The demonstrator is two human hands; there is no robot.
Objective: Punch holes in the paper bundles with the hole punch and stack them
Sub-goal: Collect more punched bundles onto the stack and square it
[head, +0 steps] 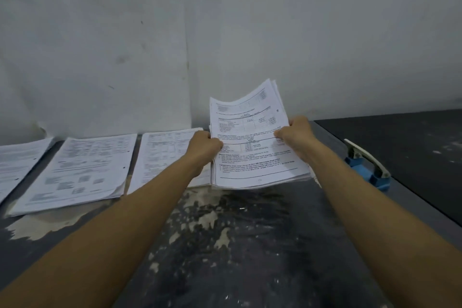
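Observation:
I hold a bundle of printed white paper (252,137) tilted up above the table, its far edge raised toward the wall. My left hand (203,146) grips its left edge and my right hand (297,132) grips its right edge. A punched hole shows near the bundle's upper right side. The hole punch (367,165), blue with a white lever, sits on the table to the right of my right forearm. Another paper bundle (160,157) lies flat just left of the held one, partly hidden by my left hand.
Two more paper bundles lie flat on the left: one (82,170) in the middle left, one (17,160) at the frame's left edge. The dark, paint-stained table (237,232) runs up to a white wall (225,32). A second dark surface (412,147) adjoins at right.

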